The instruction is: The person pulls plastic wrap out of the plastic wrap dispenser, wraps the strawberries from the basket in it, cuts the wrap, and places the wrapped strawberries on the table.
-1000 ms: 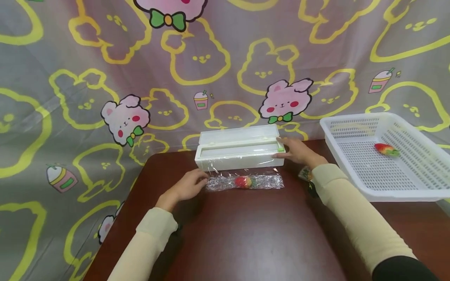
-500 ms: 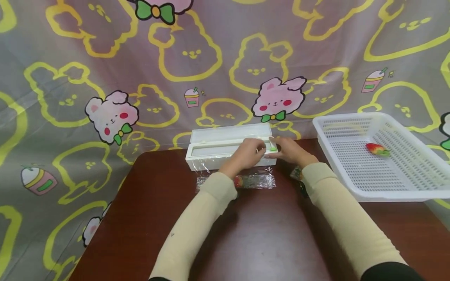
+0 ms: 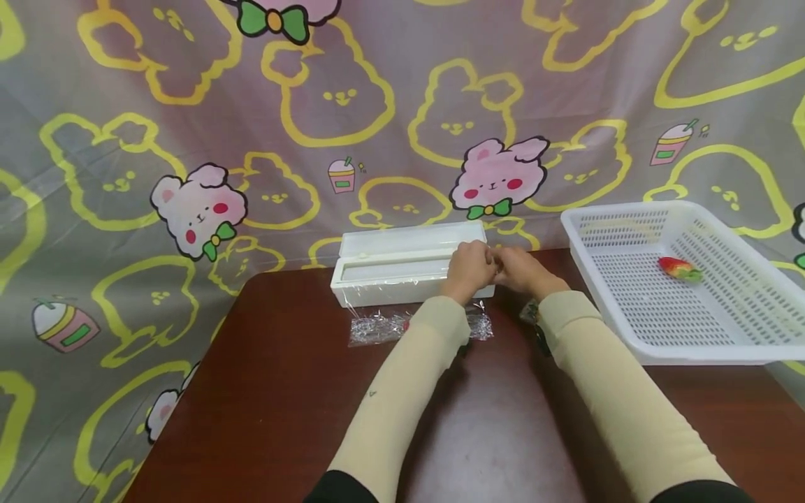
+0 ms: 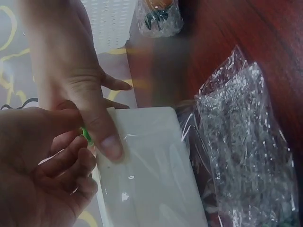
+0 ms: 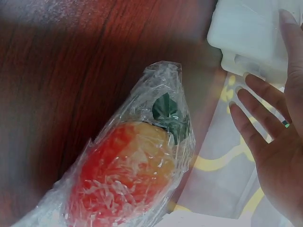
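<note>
A white cling film box [image 3: 393,288] lies at the back of the table with its lid raised. At its right end, my right hand [image 3: 520,271] grips it, the thumb lying on the front face. My left hand [image 3: 470,269] has its fingers curled at the same end, pinching a small green slider [image 4: 85,135] mostly hidden by the fingers. Film runs down from the box to a crumpled clear film strip [image 3: 377,329]; the left arm covers most of the strawberry in it. A separate film-wrapped strawberry [image 5: 125,172] lies near my right wrist.
A white perforated basket [image 3: 629,334] stands on the right, holding an unwrapped strawberry [image 3: 679,269]. Behind the brown table [image 3: 289,391] hangs a patterned curtain [image 3: 377,91], close to the box.
My left hand has left the film strip's left end and crossed right to the box's right end, beside the right hand. The right hand stays on the box. The head view has shifted slightly.
</note>
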The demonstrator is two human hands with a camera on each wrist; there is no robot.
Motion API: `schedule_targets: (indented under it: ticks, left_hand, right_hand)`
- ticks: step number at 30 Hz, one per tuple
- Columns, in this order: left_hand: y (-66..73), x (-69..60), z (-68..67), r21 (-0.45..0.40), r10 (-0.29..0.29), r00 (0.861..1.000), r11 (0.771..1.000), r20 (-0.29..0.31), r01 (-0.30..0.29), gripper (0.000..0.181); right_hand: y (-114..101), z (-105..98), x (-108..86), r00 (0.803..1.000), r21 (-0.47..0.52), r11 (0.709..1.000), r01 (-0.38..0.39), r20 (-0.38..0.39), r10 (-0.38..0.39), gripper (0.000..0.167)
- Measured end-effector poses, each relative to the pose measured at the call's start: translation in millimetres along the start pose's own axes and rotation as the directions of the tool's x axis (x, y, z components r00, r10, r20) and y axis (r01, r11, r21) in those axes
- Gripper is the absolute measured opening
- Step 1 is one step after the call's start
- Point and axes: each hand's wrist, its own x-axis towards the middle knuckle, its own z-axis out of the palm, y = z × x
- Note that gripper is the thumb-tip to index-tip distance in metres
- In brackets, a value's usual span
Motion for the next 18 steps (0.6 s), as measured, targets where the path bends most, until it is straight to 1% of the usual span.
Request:
schedule_targets:
  ticks: [3,7,9,11,12,14,16,18]
  left_hand:
    - [-4.3,-3.3,-1.9,-0.013,-0.014,1.0,1.0,-0.013,0.014,0.039]
    - [-11.6,-9.6,-3.8,-0.043,-0.007,0.999,0.999,-0.037,0.005,0.029]
    - [-16.7,-13.8,-6.2,-0.049,-0.014,0.999,0.999,-0.051,0.011,0.022]
    - [-26.1,-18.0,-10.7,-0.059,-0.038,0.997,0.998,-0.065,0.034,0.017]
    - [-33.1,-20.6,-14.4,-0.071,-0.057,0.996,0.996,-0.066,0.052,0.015]
    - [-53.2,-27.2,-23.7,-0.114,-0.11,0.992,0.988,-0.062,0.103,0.012]
    - [-81.8,-36.6,-36.6,-0.167,-0.151,0.987,0.976,-0.056,0.14,0.01]
    - [-116.5,-49.6,-52.4,-0.197,-0.18,0.981,0.967,-0.075,0.162,0.009]
  right_hand:
    - [-1.5,1.2,0.4,1.0,-0.007,1.0,0.014,-0.004,-0.014,0.028]
    - [-1.7,3.4,0.5,1.0,-0.017,1.0,0.015,-0.006,-0.015,0.042]
    - [-2.1,4.6,0.2,1.0,-0.013,1.0,0.017,0.0,-0.017,0.054]
    - [-2.1,5.5,-0.6,1.0,-0.001,1.0,0.009,0.009,-0.009,0.068]
    - [-2.0,5.7,-1.2,1.0,0.006,1.0,-0.002,0.012,0.002,0.075]
    - [-1.6,5.1,-3.3,0.999,0.008,0.999,-0.033,0.022,0.033,0.085]
    - [-0.8,4.2,-5.6,0.998,0.008,0.998,-0.064,0.031,0.063,0.088]
    - [-0.3,3.4,-7.5,0.995,0.001,0.996,-0.086,0.042,0.085,0.09]
